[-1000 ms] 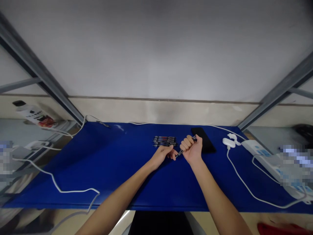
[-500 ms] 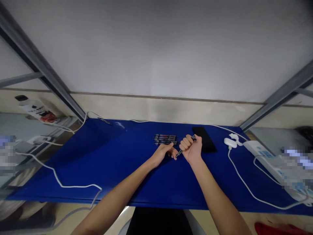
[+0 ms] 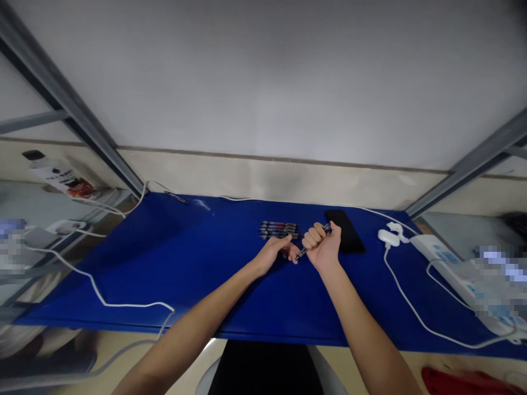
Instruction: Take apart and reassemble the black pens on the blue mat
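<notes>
A dark pen slants over the middle of the worktop, a little right of centre, its lower tip toward the left hand and its upper end toward the far right corner. The right hand has it in a closed grip: the fingers wrap the barrel, and the thumb stands at the upper end. The left hand is loosely curled at the lower tip, thumb stretched out toward the far edge; at this size I cannot tell whether its grip pinches the tip or merely sits beside it.

Just beyond the left hand, a row of pens lies side by side, roughly parallel to the far edge. A flat black object lies just past the right hand. Nearer the right edge are a small white case and a power strip. A single pen lies near the far left corner.
</notes>
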A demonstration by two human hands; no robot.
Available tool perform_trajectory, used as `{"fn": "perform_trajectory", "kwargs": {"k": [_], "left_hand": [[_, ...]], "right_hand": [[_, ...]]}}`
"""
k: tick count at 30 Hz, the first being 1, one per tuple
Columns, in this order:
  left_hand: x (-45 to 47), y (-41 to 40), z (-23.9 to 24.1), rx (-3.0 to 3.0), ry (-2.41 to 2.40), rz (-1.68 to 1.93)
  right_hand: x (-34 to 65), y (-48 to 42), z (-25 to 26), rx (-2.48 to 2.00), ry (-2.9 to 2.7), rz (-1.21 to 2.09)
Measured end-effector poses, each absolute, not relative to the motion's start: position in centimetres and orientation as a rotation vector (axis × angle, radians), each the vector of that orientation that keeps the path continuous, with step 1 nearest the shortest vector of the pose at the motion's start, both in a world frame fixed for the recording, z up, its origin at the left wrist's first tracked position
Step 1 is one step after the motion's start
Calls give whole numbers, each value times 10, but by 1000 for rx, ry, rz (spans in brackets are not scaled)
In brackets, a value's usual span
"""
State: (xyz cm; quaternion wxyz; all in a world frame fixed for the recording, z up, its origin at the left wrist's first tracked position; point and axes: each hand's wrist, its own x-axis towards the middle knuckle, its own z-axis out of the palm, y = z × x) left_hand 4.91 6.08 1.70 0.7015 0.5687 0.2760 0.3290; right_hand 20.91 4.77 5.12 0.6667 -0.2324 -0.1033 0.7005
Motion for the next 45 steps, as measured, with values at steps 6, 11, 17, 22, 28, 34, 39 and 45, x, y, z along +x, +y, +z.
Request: {"fn": "perform_trajectory", "kwargs": {"k": [6, 11, 17, 22, 28, 34, 39, 45], "left_hand": [[48, 60, 17, 1269, 612, 730], [48, 60, 16, 1259, 597, 735], [47, 61, 16, 1248, 596, 727], [47, 61, 15, 1261, 607, 728], [48, 61, 14, 1270, 616, 712], [48, 61, 14, 1275, 607, 723], [48, 61, 14, 1282, 605, 712], [49, 61, 13, 1280, 613, 724]], "right_hand": [[209, 48, 52, -542, -230, 1574], [208, 48, 52, -544, -226, 1572], [208, 48, 52, -537, -237, 1581], [208, 47, 52, -542, -257, 1576], [208, 47, 51, -549, -285, 1574], [208, 47, 50, -517, -306, 1594], [207, 47, 50, -523, -302, 1600], [208, 46, 51, -536, -312, 1602]]}}
